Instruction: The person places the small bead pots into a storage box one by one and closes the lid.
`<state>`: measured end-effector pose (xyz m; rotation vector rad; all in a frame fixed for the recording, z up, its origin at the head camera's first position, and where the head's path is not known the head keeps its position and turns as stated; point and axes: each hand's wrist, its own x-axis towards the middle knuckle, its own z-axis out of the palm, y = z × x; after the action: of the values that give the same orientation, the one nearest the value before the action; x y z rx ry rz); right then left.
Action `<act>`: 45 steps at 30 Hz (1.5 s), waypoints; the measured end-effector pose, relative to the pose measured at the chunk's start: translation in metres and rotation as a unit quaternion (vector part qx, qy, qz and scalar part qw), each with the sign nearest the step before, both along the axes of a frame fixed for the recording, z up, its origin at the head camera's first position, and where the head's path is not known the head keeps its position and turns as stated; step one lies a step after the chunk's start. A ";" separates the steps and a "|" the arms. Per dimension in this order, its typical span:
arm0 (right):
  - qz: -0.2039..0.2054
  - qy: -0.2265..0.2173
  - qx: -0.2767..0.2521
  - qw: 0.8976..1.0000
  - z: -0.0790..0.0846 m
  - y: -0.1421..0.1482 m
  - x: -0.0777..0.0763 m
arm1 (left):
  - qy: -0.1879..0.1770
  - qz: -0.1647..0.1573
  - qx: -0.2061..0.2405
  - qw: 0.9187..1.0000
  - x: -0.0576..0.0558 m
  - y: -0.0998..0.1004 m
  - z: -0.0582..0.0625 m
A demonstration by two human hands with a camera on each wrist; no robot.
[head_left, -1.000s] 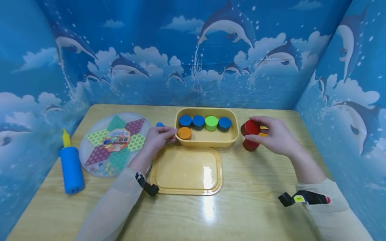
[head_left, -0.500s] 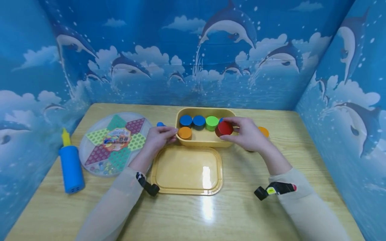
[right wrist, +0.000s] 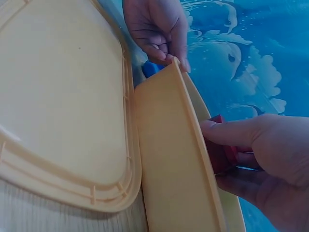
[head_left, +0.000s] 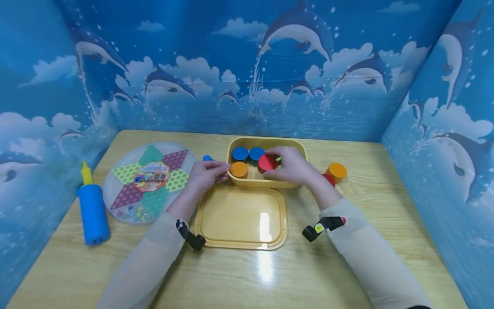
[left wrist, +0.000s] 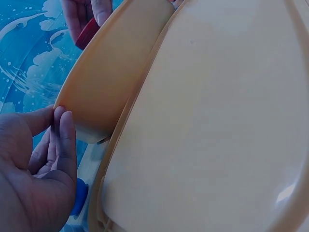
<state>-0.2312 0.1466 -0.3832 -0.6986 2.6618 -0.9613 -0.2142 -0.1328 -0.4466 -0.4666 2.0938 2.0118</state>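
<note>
My right hand (head_left: 291, 165) holds a red cylindrical block (head_left: 266, 163) inside the yellow box (head_left: 297, 143), over its front middle part. Thumb and fingers grip the block (right wrist: 219, 150) from opposite sides in the right wrist view. At the box's left end, my left hand (head_left: 206, 177) pinches the rim between thumb and fingertips, which the left wrist view confirms. Inside the box are two blue cylinders (head_left: 240, 153) at the back left and an orange cylinder (head_left: 239, 170) at the front left. A sliver of green (head_left: 278, 159) shows beside my right fingers; the rest there is hidden.
Right of the box, an orange cylinder (head_left: 336, 172) and a partly hidden red cylinder (head_left: 329, 179) are on the table. The yellow lid (head_left: 241, 219) lies in front. A round star game board (head_left: 152, 182), a blue hand pump (head_left: 94, 214) and a small blue object (head_left: 208, 158) are leftward.
My right hand has carried the red cylinder leftward from above another red one on the table into the box. The left hand stays at the rim.
</note>
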 end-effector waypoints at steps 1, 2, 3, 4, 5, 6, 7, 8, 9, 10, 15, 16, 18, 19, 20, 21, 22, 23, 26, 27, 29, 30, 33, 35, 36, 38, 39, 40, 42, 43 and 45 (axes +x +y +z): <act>0.002 -0.001 0.005 1.000 0.000 -0.002 -0.002 | 0.000 -0.001 0.000 1.000 0.000 0.000 0.001; 0.005 -0.003 0.009 1.000 -0.001 -0.004 -0.003 | 0.000 -0.002 -0.001 1.000 0.000 0.000 0.001; 0.009 -0.005 0.013 1.000 -0.001 -0.006 -0.005 | 0.000 -0.003 -0.001 1.000 0.000 0.000 0.001; 0.013 -0.007 0.016 1.000 -0.002 -0.008 -0.006 | 0.001 -0.003 -0.001 1.000 0.000 0.000 0.002; 0.018 -0.007 0.019 1.000 -0.003 -0.010 -0.007 | 0.000 -0.003 -0.002 1.000 0.000 0.000 0.002; 0.024 -0.008 0.022 0.999 -0.003 -0.012 -0.009 | 0.001 -0.003 -0.003 1.000 0.001 0.000 0.002; 0.029 -0.008 0.025 0.999 -0.004 -0.014 -0.010 | 0.002 -0.003 -0.003 1.000 0.001 0.000 0.002; 0.034 -0.007 0.029 0.999 -0.005 -0.015 -0.011 | 0.003 -0.003 -0.004 1.000 0.001 0.000 0.002; 0.038 -0.006 0.033 0.999 -0.005 -0.017 -0.011 | 0.004 -0.002 -0.002 1.000 0.001 0.000 0.001; 0.041 -0.004 0.036 0.998 -0.006 -0.018 -0.012 | 0.005 -0.002 -0.001 1.000 0.001 -0.001 0.001; 0.047 -0.002 0.048 0.998 -0.009 -0.025 -0.015 | 0.009 -0.002 0.006 1.000 0.001 -0.001 0.000; 0.047 -0.003 0.053 0.997 -0.008 -0.026 -0.014 | 0.010 -0.003 0.007 1.000 0.001 -0.001 0.000; 0.051 -0.005 0.061 0.997 -0.008 -0.028 -0.013 | 0.013 -0.004 0.009 1.000 0.002 -0.001 0.000; 0.052 -0.006 0.065 0.997 -0.008 -0.029 -0.013 | 0.014 -0.005 0.009 1.000 0.002 -0.001 0.000; 0.052 -0.007 0.068 0.996 -0.008 -0.030 -0.013 | 0.014 -0.006 0.008 1.000 0.002 -0.001 0.000; 0.051 -0.010 0.069 0.996 -0.008 -0.030 -0.013 | 0.013 -0.006 0.008 1.000 0.003 -0.001 0.000; 0.052 -0.012 0.069 0.996 -0.009 -0.031 -0.014 | 0.013 -0.005 0.007 1.000 0.003 -0.001 0.000; 0.053 -0.014 0.066 0.996 -0.010 -0.031 -0.014 | 0.012 -0.005 0.007 1.000 0.002 -0.001 0.000; 0.051 -0.025 0.057 0.997 -0.013 -0.030 -0.015 | 0.005 -0.006 0.000 1.000 0.002 -0.002 0.001; 0.049 -0.031 0.052 0.997 -0.014 -0.029 -0.016 | 0.004 -0.005 0.001 1.000 0.002 -0.002 0.000; 0.045 -0.042 0.042 0.997 -0.016 -0.028 -0.016 | 0.004 -0.006 0.002 1.000 0.002 -0.002 0.000; 0.041 -0.047 0.037 0.997 -0.017 -0.027 -0.016 | 0.005 -0.006 0.003 1.000 0.002 -0.002 0.000; 0.032 -0.058 0.026 0.997 -0.017 -0.022 -0.016 | 0.009 -0.010 0.004 1.000 0.001 0.000 0.000; 0.031 -0.063 0.020 0.997 -0.015 -0.019 -0.015 | 0.010 -0.012 0.003 1.000 0.001 0.000 0.000; 0.029 -0.064 0.019 0.997 -0.014 -0.017 -0.015 | 0.011 -0.012 0.001 1.000 0.001 0.000 -0.001; 0.030 -0.069 0.014 0.997 -0.011 -0.014 -0.013 | 0.013 -0.011 -0.002 1.000 0.000 0.000 -0.001; 0.028 -0.072 0.012 0.997 -0.010 -0.013 -0.012 | 0.013 -0.010 -0.005 1.000 0.000 0.000 -0.001; 0.027 -0.073 0.009 0.997 -0.007 -0.011 -0.011 | 0.013 -0.008 -0.004 1.000 0.000 0.000 -0.001; 0.024 -0.068 0.006 0.997 -0.004 -0.007 -0.009 | 0.013 -0.006 -0.002 1.000 0.001 0.000 -0.001; 0.023 -0.067 0.003 0.997 -0.001 -0.004 -0.007 | 0.013 -0.006 0.002 1.000 0.001 -0.001 -0.001; 0.016 -0.067 -0.009 0.998 0.003 0.003 -0.004 | 0.012 -0.004 0.011 1.000 0.002 -0.001 0.000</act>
<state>-0.2351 0.1496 -0.3801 -0.6557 2.5213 -0.9895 -0.2121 -0.1334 -0.4464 -0.4312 2.0814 2.0430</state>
